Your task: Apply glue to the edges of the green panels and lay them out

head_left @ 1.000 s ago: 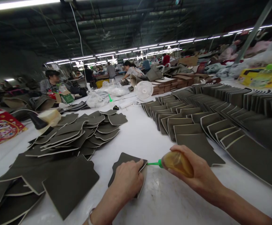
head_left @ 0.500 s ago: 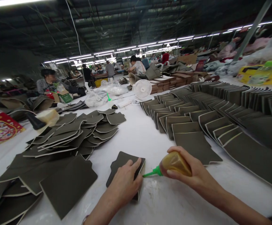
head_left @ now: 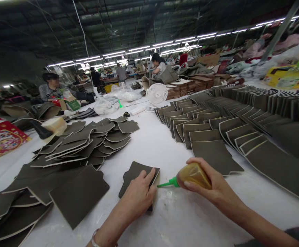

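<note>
Pin dark panel on counter under left hand, thumb and forefinger apart; with right hand clamped round squeeze bottle, guide green nozzle, just beside pale edge, lightly, evenly

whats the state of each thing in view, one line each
left hand: resting on the piece
right hand: gripping the bottle
piece: partly under left hand
bottle: tilted, nozzle fitted
fan: upright, spinning unclear
left pile: loosely overlapping
right rows: fanned, overlapping
lights: on
</note>
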Motion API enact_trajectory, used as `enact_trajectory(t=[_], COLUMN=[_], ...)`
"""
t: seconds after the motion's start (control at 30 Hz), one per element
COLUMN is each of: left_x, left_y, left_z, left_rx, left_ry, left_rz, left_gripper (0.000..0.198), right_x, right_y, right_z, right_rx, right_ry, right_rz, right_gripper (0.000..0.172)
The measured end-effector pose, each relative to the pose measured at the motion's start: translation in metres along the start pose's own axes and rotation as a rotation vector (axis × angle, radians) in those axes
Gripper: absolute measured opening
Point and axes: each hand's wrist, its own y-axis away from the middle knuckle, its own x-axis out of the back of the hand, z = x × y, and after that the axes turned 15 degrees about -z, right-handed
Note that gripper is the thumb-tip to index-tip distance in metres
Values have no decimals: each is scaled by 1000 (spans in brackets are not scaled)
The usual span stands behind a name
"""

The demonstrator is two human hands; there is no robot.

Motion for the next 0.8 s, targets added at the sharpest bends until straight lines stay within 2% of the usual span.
enact_trajectory(t=[0.17, 0.3, 0.47, 0.63, 0.8], left_x=[-2, -4, -6, -8, -8], left_y=[1, 0, 0, 0, 0], left_z=[-2, -5, -6, -5, -5], left_rx=[3, -7, -10, -8, -8], left_ry=[12, 20, 23, 27, 40], left_rz=[-11, -4, 1, 11, 11], left_gripper=[57, 57, 56, 56, 55], right_x=[-6, -10, -13, -16, -18], right_y=[6, 9, 12, 15, 19], right_z=[-1, 1, 6, 8, 8], right_rx=[-1, -10, 8, -5, 35], right_ry=[-91, -60, -143, -25, -88], right_rz=[-123, -34, -133, 12, -100], right_gripper=[50, 50, 49, 51, 48])
